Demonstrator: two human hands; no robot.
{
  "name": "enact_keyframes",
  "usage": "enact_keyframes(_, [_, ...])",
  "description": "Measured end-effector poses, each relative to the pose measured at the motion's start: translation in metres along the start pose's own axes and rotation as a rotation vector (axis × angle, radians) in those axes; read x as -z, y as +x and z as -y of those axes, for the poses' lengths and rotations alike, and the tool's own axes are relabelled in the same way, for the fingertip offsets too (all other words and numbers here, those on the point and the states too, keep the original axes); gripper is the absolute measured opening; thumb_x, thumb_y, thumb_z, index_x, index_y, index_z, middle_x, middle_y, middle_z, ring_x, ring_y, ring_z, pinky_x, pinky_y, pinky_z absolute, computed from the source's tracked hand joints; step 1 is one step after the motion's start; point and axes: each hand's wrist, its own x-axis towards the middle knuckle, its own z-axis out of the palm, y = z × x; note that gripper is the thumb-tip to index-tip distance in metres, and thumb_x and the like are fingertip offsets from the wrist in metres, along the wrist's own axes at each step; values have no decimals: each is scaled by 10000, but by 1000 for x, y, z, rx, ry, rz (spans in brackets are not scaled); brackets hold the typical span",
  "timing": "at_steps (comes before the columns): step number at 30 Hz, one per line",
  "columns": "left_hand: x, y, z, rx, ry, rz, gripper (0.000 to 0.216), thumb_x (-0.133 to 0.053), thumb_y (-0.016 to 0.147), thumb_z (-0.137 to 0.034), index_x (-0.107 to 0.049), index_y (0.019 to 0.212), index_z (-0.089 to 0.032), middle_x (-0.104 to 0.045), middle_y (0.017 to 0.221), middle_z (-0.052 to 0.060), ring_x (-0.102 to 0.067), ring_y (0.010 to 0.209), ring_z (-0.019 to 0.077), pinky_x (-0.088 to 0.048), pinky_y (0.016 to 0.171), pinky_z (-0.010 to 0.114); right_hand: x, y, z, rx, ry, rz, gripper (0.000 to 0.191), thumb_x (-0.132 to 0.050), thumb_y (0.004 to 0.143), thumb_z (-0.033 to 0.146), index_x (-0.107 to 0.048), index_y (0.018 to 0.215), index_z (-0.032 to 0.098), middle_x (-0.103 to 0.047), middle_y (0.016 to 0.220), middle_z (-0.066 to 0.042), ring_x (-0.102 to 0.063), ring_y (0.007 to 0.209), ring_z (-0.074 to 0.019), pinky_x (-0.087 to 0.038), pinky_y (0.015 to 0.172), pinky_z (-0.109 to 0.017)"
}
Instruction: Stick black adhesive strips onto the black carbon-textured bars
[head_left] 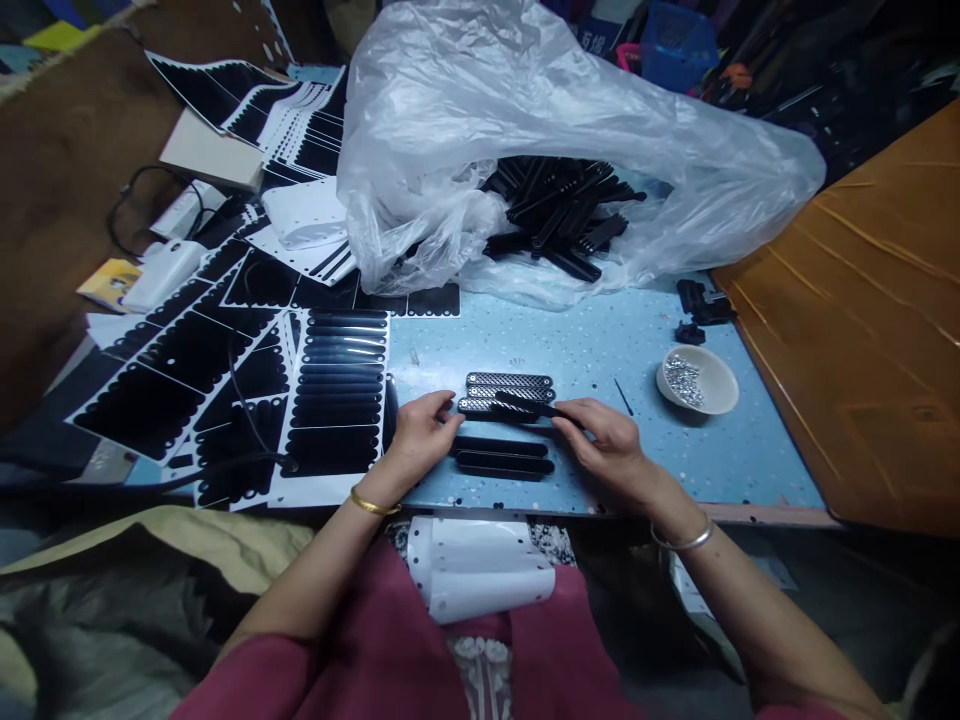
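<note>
My right hand (pixel 611 440) pinches one end of a slim black strip (pixel 521 404), which slants over a row of patterned strips. My left hand (pixel 424 430) has thumb and forefinger at the left end of the nearest patterned black strip (pixel 480 406), seemingly gripping it. Just beyond lie other black strips with a cross-hatched face (pixel 510 381), side by side. Closer to the table's front edge are two plain black strips (pixel 504 462), roughly parallel.
Sticker sheets with black rounded labels (pixel 337 395) cover the left side, crossed by a dark cable (pixel 247 462). A clear plastic bag (pixel 450 110) at the back holds many black pieces (pixel 562 205). On the right are a bowl (pixel 716 385) of small metal parts and a thin dark tool (pixel 624 397).
</note>
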Motion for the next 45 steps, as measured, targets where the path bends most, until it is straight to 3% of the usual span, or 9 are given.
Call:
enact_keyframes(6, [-4, 2, -7, 0, -23, 69, 162, -664, 757, -143, -727, 906, -152, -715, 756, 35, -623, 638, 136, -504, 657, 256, -8, 3, -9, -6, 27, 56, 130, -567, 914, 214, -677, 957, 158, -724, 828, -90, -685, 739, -179, -565, 670, -314])
enact_keyframes(11, [-2, -3, -7, -2, -105, 132, 174, -667, 766, -167, -734, 926, -153, -731, 811, 50, -637, 662, 136, -514, 652, 250, 4, -2, 0, -25, 44, 155, 143, -561, 922, 222, -688, 972, 178, -730, 837, -77, -686, 739, -178, -565, 666, -309])
enact_keyframes(16, [-3, -3, -2, 81, -159, 125, 276, -694, 723, -154, -743, 993, -126, -715, 726, 41, -617, 609, 127, -501, 609, 237, 9, -1, 2, 45, 55, 101, 177, -589, 908, 218, -695, 1047, 189, -744, 908, -91, -705, 790, -197, -594, 702, -338])
enact_keyframes(26, [-2, -2, -4, 119, -156, 147, 233, -683, 733, -129, -759, 953, -138, -692, 682, 14, -557, 545, 96, -466, 576, 216, -15, 13, 4, 189, 35, 87, 212, -606, 894, 158, -680, 1089, 123, -739, 916, -140, -706, 804, -216, -607, 702, -352])
enact_keyframes(45, [-4, -3, 2, 24, -146, 124, 211, -679, 739, -122, -752, 935, -142, -701, 699, 11, -549, 532, 78, -469, 554, 193, -23, 14, 5, 185, 13, 141, 180, -569, 917, 185, -674, 1059, 151, -735, 901, -117, -690, 779, -208, -593, 691, -344])
